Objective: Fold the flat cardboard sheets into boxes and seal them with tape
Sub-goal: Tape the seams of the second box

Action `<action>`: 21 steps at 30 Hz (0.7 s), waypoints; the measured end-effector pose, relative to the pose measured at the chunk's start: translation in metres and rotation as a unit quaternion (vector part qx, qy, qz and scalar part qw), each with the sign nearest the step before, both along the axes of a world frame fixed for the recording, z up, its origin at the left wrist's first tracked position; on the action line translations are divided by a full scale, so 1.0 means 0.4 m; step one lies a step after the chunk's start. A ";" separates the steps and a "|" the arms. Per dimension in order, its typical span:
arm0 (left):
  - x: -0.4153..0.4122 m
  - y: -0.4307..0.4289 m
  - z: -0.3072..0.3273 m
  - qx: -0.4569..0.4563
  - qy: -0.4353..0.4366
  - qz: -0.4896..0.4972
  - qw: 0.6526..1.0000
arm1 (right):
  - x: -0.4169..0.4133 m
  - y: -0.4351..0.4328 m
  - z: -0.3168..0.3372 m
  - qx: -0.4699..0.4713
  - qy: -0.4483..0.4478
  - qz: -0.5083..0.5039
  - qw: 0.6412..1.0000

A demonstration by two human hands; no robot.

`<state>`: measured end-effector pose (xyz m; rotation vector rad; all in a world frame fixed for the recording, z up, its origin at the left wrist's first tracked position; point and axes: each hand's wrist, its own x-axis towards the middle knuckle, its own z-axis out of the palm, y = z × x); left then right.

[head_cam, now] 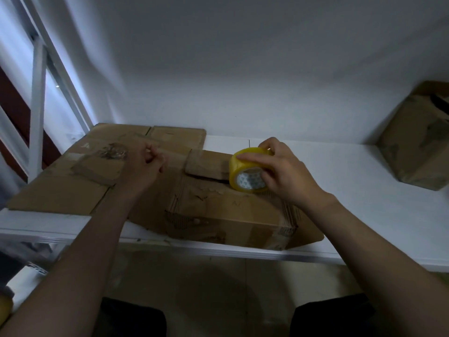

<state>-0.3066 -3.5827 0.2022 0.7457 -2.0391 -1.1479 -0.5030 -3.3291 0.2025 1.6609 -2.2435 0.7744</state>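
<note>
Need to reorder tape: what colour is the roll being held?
The tape roll is yellow, core white-patterned; head view, in the right hand.

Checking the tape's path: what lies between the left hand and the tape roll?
Head view: a raised cardboard flap lies between the left hand and the tape roll; any tape strand there is too blurred to tell.

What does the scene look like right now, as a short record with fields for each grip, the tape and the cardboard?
right grip: holds the yellow tape roll on edge over the box
left grip: fingers curled; whether it pinches tape is unclear
box: folded up, near the white table front edge
flat cardboard sheets: lying left of the box
second box: tilted, far right
</note>
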 end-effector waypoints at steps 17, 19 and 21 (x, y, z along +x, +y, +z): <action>0.045 -0.060 -0.052 0.037 -0.016 0.025 0.999 | 0.085 -0.036 0.005 0.025 0.003 -0.082 0.996; 0.053 -0.070 -0.063 0.044 -0.028 0.019 0.998 | 0.093 -0.041 0.002 0.030 0.007 -0.085 0.996; 0.056 -0.079 -0.068 0.051 -0.026 0.011 0.998 | 0.107 -0.049 0.001 0.031 0.012 -0.094 0.995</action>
